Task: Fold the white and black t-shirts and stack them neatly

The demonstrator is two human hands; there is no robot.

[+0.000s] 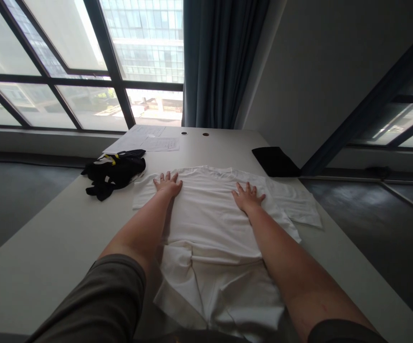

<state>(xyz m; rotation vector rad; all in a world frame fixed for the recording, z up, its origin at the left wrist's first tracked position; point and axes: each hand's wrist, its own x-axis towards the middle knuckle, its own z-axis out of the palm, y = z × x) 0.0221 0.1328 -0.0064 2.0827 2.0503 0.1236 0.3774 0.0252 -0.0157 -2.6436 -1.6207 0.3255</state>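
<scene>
A white T-shirt (pixel 210 214) lies spread on the table, its neckline toward the far side. Its lower part is rumpled and folded near the front edge, close to my body. My left hand (pixel 168 185) rests on the shirt near its left shoulder, palm down with fingers spread. On the right half of the chest, my right hand (pixel 248 196) presses flat, fingers apart. Neither hand grips the cloth. The right sleeve (pixel 299 205) stretches out flat beyond my right hand.
Bunched black clothing (pixel 117 171) with yellow and white details lies at the left edge of the white table (pixel 49 267). Printed sheets (pixel 160 143) lie behind it. A folded black item (pixel 276 161) sits at the far right. Beyond are a blue curtain (pixel 221 62) and windows.
</scene>
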